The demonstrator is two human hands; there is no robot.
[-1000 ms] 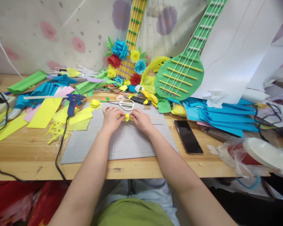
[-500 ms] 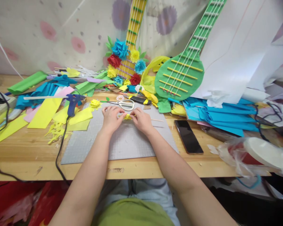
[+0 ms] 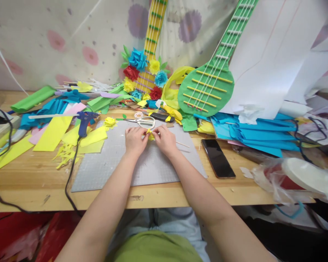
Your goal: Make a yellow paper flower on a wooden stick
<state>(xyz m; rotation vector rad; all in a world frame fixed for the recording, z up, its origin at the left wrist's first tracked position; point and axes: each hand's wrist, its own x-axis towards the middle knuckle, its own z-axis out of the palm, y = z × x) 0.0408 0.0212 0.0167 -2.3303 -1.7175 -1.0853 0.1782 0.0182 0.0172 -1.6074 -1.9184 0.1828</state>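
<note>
My left hand (image 3: 135,140) and my right hand (image 3: 165,139) meet over the grey cutting mat (image 3: 104,167). Between their fingertips is a small piece of yellow paper (image 3: 151,136), pinched from both sides. A thin stick (image 3: 182,144) pokes out to the right from under my right hand; its other end is hidden. Just beyond my fingers lie scissors (image 3: 149,123) with white handles. A finished yellow paper flower (image 3: 110,123) rests at the mat's upper left edge.
To the left are a blue glue gun (image 3: 84,122) with a black cord and yellow paper sheets (image 3: 53,133). A phone (image 3: 218,158) lies right of the mat. Behind stand a green paper instrument (image 3: 207,89) and a yellow one (image 3: 153,32) with flowers. Blue paper (image 3: 262,133) is stacked at right.
My left hand has shifted right, closer to my right hand. The yellow paper now sticks up a little between my fingertips, and the stick tilts more downward to the right.
</note>
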